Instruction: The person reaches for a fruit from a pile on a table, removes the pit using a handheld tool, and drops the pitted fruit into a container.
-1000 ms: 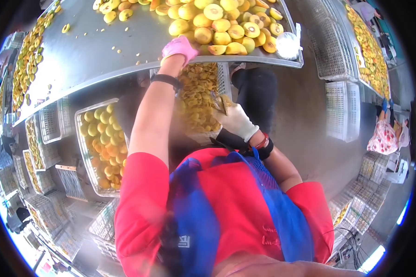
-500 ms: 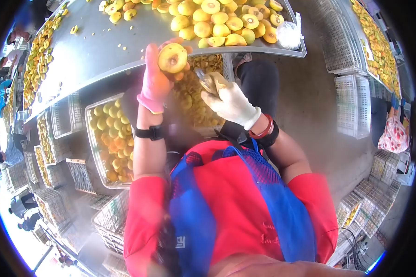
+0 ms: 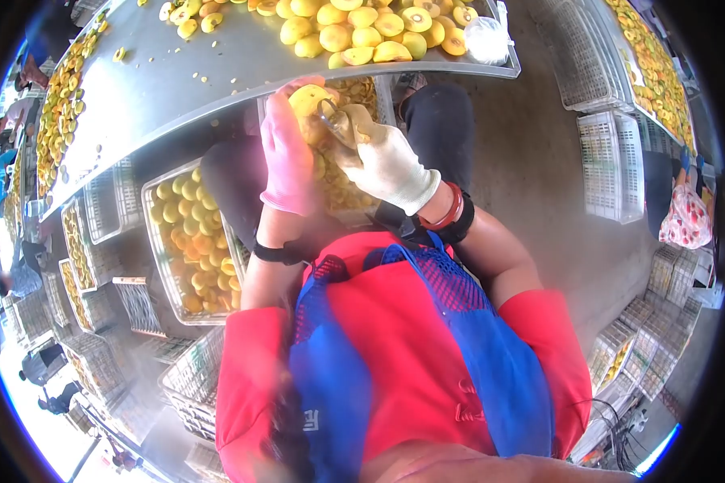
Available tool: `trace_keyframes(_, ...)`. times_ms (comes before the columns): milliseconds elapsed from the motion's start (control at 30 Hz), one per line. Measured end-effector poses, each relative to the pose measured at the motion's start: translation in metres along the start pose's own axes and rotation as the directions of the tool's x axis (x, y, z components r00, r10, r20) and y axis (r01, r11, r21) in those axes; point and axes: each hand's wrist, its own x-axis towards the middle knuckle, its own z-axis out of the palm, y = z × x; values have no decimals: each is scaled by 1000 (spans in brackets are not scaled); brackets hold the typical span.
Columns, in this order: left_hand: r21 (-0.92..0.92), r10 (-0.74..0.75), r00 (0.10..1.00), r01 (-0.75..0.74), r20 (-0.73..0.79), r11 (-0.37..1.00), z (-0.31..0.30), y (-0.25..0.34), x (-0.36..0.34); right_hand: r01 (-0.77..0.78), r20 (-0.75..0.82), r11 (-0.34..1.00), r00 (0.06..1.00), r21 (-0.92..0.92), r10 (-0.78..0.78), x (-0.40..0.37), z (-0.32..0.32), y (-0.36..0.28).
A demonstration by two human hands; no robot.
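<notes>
My left hand [image 3: 286,161], in a pink glove, holds a yellow peach half [image 3: 304,102] near the edge of the metal table [image 3: 161,109]. In my white-gloved right hand [image 3: 387,165] is a small tool with a curved metal loop [image 3: 327,109]. The loop is against or just beside the fruit's right side; contact is hard to tell. Below both hands stands a crate of peach scraps or slices [image 3: 354,193], partly hidden by them. Cut peach halves [image 3: 362,36] are heaped on the tabletop ahead.
A white crate of peach halves [image 3: 193,249] stands left of my legs. A knotted clear plastic bag [image 3: 486,40] lies at the table's right corner. Stacked crates [image 3: 611,165] stand to the right, near another fruit-laden table [image 3: 652,72]. Other people are at the far left.
The right hand has moved up and left, bringing the looped tool to the peach half. My left hand has turned the fruit, so its cut face no longer points up at me.
</notes>
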Motion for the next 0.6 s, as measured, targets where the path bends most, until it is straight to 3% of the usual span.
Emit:
trace_keyframes(133,81,52,998,-54,17,995,4,0,-5,-60,45,995,997,77,57,-6,-1,0)
trace_keyframes(333,37,45,998,-46,35,998,7,-3,-9,87,40,967,994,241,-99,-2,-12,5)
trace_keyframes(433,-77,55,998,-54,18,996,14,5,-12,-285,127,804,958,522,257,-8,-13,-2)
trace_keyframes(533,-78,84,992,-77,92,994,16,10,-17,-403,216,409,876,819,430,-3,-29,-22)
trace_keyframes(600,-133,11,979,17,204,991,9,11,-18,-331,69,638,914,696,399,2,-31,-21)
